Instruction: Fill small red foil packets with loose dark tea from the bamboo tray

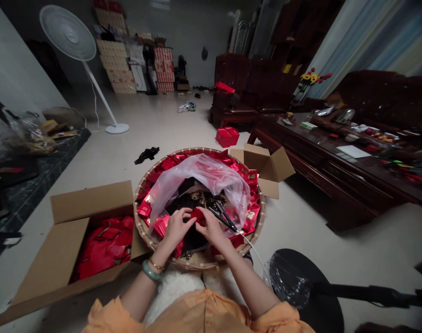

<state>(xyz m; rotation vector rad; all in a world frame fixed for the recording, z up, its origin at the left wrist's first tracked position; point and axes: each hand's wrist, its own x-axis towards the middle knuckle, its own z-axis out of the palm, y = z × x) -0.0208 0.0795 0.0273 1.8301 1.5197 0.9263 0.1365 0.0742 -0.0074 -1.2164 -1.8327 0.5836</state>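
Both hands meet over a round woven bamboo basket [138, 222]. Between them is a small red packet [197, 215]. My left hand [178, 226] pinches its left side with thumb and fingers, and my right hand [211, 225] grips its right side. Under the hands lies dark, loose, shredded-looking material [186, 200] inside an open clear plastic bag [200, 169]. A black corded tool with two long arms, like a hair straightener [226, 219], rests beside my right hand. Shiny red packets [250, 219] ring the basket's inside edge.
An open cardboard box [68, 203] of red packets stands at left. Another open carton [266, 164] sits behind the basket at right, by a long dark wooden table [311, 171]. A black round stand base [321, 296] is at lower right. A white fan [117, 128] stands farther back.
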